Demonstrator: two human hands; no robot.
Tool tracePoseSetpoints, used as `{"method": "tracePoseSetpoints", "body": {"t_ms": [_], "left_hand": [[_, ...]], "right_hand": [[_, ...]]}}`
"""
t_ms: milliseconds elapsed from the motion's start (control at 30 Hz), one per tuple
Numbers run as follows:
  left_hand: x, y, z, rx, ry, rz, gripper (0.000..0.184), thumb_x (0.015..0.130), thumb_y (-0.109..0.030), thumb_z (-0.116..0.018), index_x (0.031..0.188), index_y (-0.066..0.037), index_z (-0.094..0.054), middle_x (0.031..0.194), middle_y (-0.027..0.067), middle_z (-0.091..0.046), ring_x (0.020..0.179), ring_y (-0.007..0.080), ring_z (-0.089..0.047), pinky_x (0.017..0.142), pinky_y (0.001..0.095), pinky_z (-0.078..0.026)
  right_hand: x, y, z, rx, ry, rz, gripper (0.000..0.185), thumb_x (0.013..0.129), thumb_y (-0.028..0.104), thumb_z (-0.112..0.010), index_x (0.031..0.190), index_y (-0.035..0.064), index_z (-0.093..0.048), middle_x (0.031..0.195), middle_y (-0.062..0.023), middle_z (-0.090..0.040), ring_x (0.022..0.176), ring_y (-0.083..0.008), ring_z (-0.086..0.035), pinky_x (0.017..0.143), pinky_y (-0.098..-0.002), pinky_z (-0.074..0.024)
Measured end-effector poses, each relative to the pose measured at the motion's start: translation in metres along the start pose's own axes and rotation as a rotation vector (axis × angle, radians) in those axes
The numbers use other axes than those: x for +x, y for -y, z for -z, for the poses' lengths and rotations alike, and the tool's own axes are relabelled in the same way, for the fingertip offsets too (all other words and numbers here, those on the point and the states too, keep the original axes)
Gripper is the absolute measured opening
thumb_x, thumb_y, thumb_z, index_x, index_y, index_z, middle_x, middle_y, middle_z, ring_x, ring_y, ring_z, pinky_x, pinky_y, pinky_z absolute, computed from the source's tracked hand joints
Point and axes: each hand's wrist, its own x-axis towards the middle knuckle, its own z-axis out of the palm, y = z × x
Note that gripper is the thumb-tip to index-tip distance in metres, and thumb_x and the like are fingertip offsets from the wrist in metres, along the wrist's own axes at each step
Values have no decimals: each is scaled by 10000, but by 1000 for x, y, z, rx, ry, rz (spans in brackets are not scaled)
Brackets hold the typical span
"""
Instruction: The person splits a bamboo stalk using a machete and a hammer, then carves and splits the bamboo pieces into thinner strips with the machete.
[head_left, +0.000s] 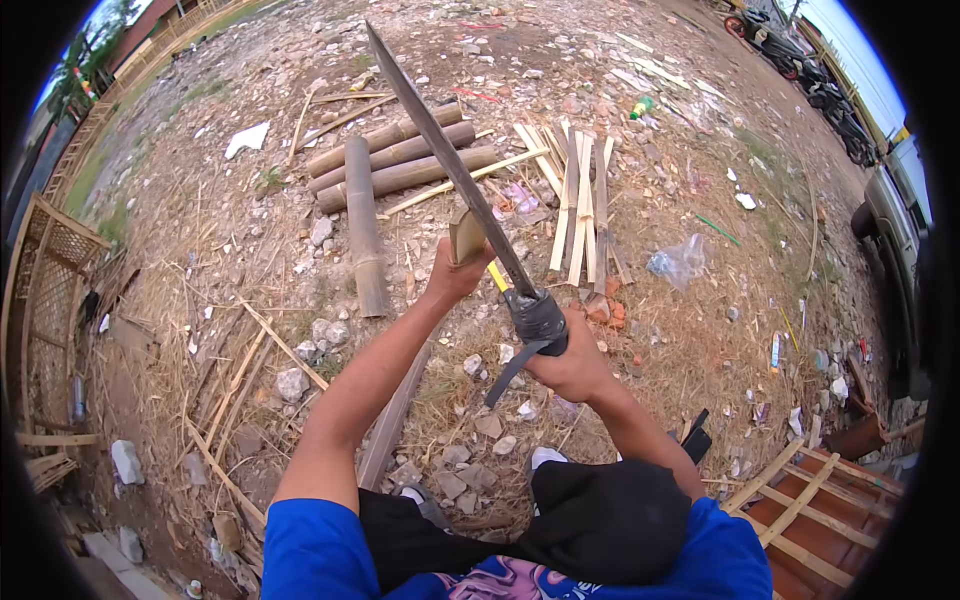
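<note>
My right hand is closed around the black-wrapped handle of a machete. Its long dark blade rises up and to the left, and a loose black strip hangs from the grip. Just left of the blade, my left hand grips a short piece of split bamboo. The blade passes close beside the bamboo; whether the two touch I cannot tell. A small yellow strip shows between my hands, its kind unclear.
Bamboo poles lie stacked ahead, with another pole beside them. Split bamboo strips are heaped to their right. Stones and litter cover the ground. A slatted bamboo frame is at lower right; a parked vehicle stands far right.
</note>
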Motion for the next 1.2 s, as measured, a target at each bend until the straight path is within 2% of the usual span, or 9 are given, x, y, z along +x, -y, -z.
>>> {"method": "tracePoseSetpoints", "body": {"t_ms": [100,267,367,400,500,700,800,1033,1200], "left_hand": [[-12,10,3,33,44,7,346,887,-278,-757,708,-71,-545,642,-41,-510,591,64,-476,505,295,-409],[-21,4,-4,155,139,-41,339,886,-294,-752,718,-56,-579,632,-8,-529,590,87,-507,514,304,-410],[-22,1,-7,152,223,-181,327,898,-265,-734,702,-53,-582,594,5,-531,551,104,-503,504,312,-410],[-21,4,-7,258,246,-259,326,903,-230,-723,673,-47,-581,553,37,-518,496,145,-474,486,324,-402],[-24,10,-9,228,289,-276,357,895,-211,-727,625,-43,-567,537,63,-510,471,179,-468,467,332,-393],[-24,9,-4,261,296,-264,290,864,-190,-760,646,-49,-630,548,77,-542,478,173,-498,460,323,-389],[-23,7,-7,189,234,-329,363,870,-216,-739,617,-36,-552,504,72,-452,448,161,-390,447,319,-346],[-20,5,-15,180,236,-243,321,884,-211,-727,654,-40,-583,533,78,-477,474,155,-414,468,332,-365],[-20,7,-20,122,170,-189,233,900,-184,-703,739,-35,-625,577,82,-515,509,129,-440,493,327,-387]], "right_hand": [[-22,11,-4,-31,-55,57,242,743,121,-750,910,52,-589,768,18,-577,683,-67,-525,629,-265,-441],[-50,7,5,-68,-39,-59,229,750,115,-703,939,25,-609,786,0,-599,710,-76,-527,655,-277,-444],[-67,9,9,-96,-72,-18,228,748,102,-702,944,28,-612,795,7,-598,721,-70,-524,662,-278,-447],[-70,7,14,-114,-55,16,226,748,99,-708,940,29,-612,805,15,-599,731,-66,-523,666,-281,-450],[-76,2,21,-117,-17,15,226,748,107,-719,928,25,-610,797,17,-600,732,-67,-527,670,-285,-452],[-67,12,47,-255,100,-44,224,756,112,-736,915,21,-606,769,21,-600,724,-62,-519,670,-281,-452],[-67,25,54,-251,111,-98,233,758,112,-736,930,20,-608,781,16,-610,726,-59,-514,667,-281,-451],[-64,24,61,-231,83,-154,249,763,131,-742,945,27,-608,787,25,-587,711,-68,-525,659,-285,-454],[-66,9,27,15,7,-160,249,766,135,-736,951,40,-599,781,23,-583,690,-60,-524,615,-273,-441]]}}
